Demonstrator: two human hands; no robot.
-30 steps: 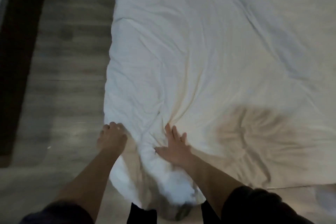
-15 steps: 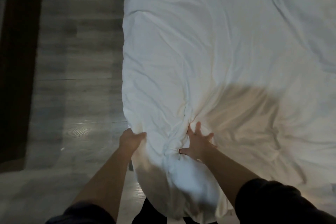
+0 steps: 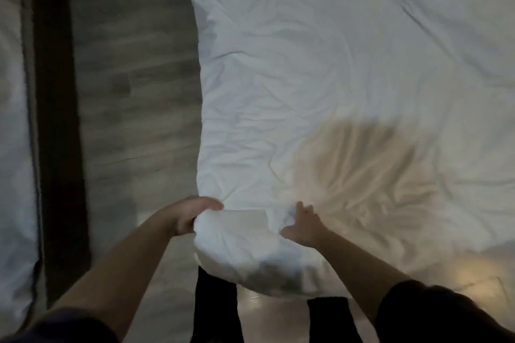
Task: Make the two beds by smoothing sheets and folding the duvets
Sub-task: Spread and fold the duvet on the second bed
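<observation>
White duvet (image 3: 320, 78) gripped by left hand (image 3: 192, 214), right hand (image 3: 302, 224) fingertips buried

White duvet (image 3: 306, 64), heavily creased, spread flat across the bed beyond both hands. Near corner bunched into a thick, rounded roll between the left hand (image 3: 192, 214) and the right hand (image 3: 303, 227), gripped at its left end, pressed on its right side. Roll's lower edge hanging below the hands. White side of a second bed (image 3: 14, 147), well apart, left of the left hand.
</observation>
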